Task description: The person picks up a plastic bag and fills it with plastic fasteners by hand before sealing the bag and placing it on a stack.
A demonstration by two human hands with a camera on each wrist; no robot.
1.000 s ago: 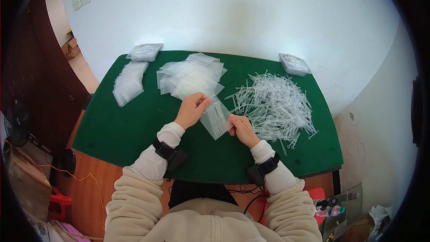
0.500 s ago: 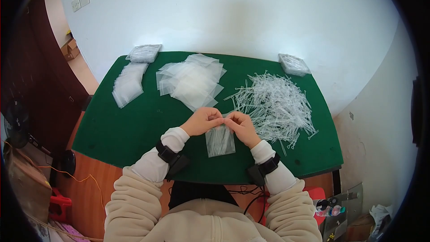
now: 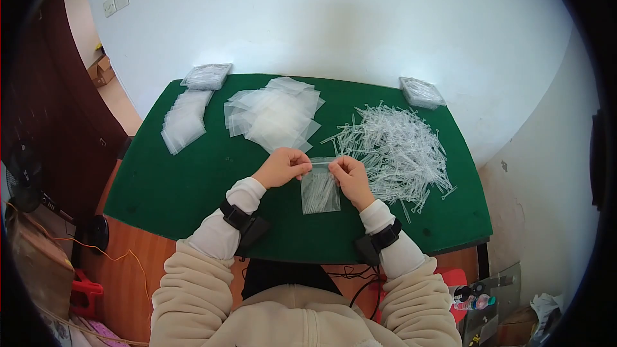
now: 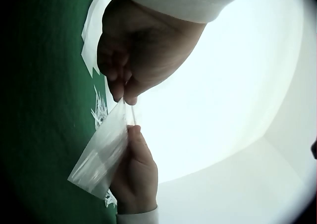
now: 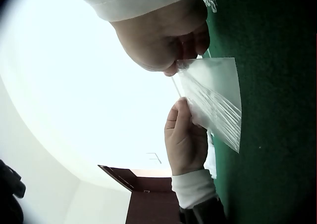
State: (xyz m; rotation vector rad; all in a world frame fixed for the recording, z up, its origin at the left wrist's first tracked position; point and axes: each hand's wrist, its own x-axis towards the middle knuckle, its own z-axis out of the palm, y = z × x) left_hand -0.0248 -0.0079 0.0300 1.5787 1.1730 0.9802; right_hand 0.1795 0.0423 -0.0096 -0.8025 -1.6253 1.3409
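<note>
A clear plastic bag (image 3: 320,198) filled with thin clear plastic sticks hangs between the two hands over the green table. My left hand (image 3: 281,168) pinches its top left corner between thumb and fingers. At the top right corner, my right hand (image 3: 353,182) pinches the bag the same way. The top edge is stretched straight between the thumbs. In the left wrist view the bag (image 4: 101,152) slants down, its lower end close over the cloth. The sticks lie lengthwise within the bag (image 5: 218,88) in the right wrist view.
A heap of loose clear sticks (image 3: 402,157) with looped ends lies right of the hands. Beyond them spreads a pile of flat bags (image 3: 276,115), with a fanned row of bags (image 3: 185,121) further left. Stacked filled packs (image 3: 207,76) and another stack (image 3: 421,92) sit at the back corners.
The bag has turned from tilted to straight. Both hands met at its top edge half a second ago, then moved apart to the corners, and the bag shifted slightly away from the body.
</note>
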